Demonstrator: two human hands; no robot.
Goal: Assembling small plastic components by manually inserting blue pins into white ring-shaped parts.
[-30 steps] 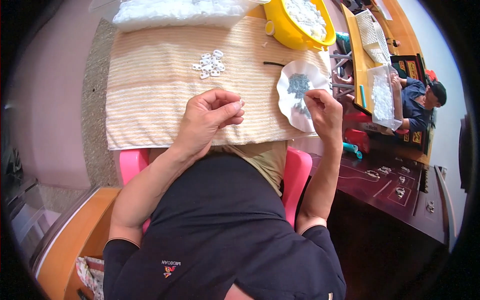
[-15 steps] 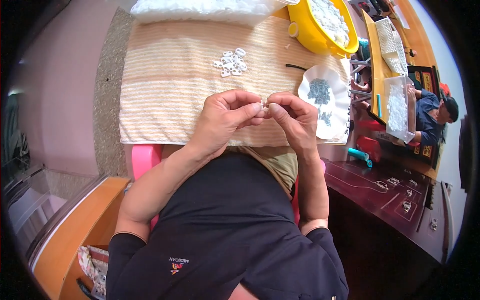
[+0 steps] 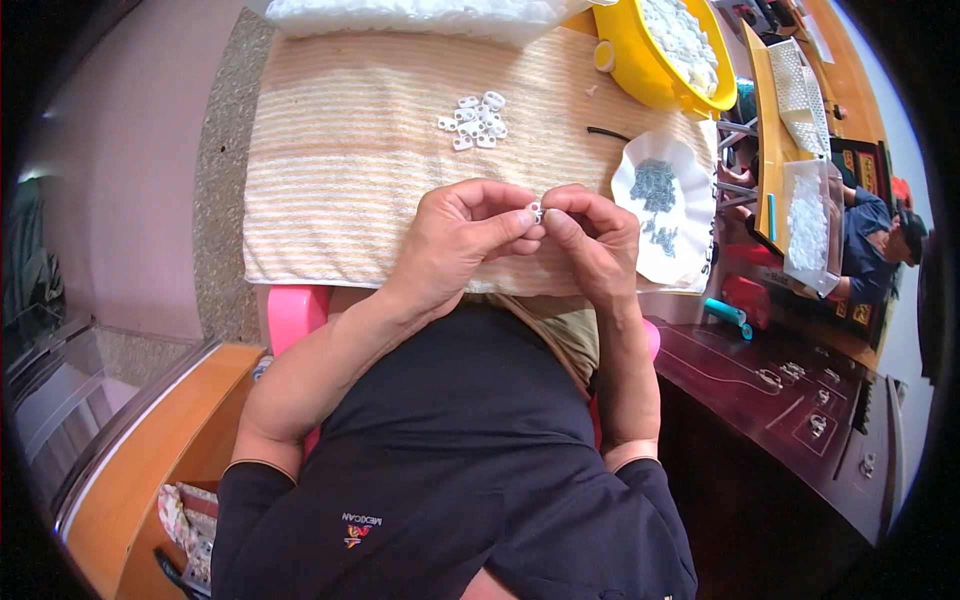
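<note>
My left hand [image 3: 457,232] pinches a small white plastic piece with holes [image 3: 537,211] between thumb and fingertips, over the near part of a striped towel [image 3: 330,180]. The thumb and forefinger of my right hand [image 3: 597,240] press together at the piece's right side. Whether they also hold some tiny part there is hidden. Beyond my hands lies a small heap of similar white plastic pieces [image 3: 475,122], with round holes in them. Right of my right hand sits a white wavy-edged dish [image 3: 690,185] with many tiny dark grey metal bits [image 3: 655,183].
A yellow basin [image 3: 640,75] of white pieces stands at the far right, next to a clear tub [image 3: 410,18] of white items. A short black stick [image 3: 607,132] lies near the dish. On the right, another person [image 3: 872,240] sits by a clear box [image 3: 808,220].
The white piece shows more plainly between my fingertips, its holes now visible. Both hands keep nearly the same pinch. The whole view has shifted slightly.
</note>
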